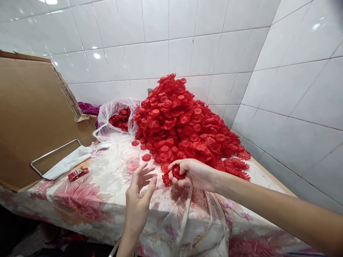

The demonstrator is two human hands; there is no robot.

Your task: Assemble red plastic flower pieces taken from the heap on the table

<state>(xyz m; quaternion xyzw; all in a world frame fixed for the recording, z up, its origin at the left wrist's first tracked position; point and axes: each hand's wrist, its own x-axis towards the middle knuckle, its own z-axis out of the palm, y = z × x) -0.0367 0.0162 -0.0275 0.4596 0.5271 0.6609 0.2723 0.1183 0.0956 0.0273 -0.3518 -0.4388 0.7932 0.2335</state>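
My right hand reaches in from the right, its fingers closed round a small red flower-shaped piece with a toothed rim. Just beneath that hand, another red piece shows at the foot of the heap. My left hand is raised over the front of the table with its fingers apart and nothing between them. Behind both hands rises a tall heap of red toothed flower pieces. Left of the heap stands a small clear plastic cup with something pinkish in its bottom.
A clear plastic bag holds darker red pieces. At the left stand an opened cardboard box, a metal wire frame with white cloth, and a small red wrapper. White cords hang over the flowered tablecloth. Tiled walls enclose the back and right.
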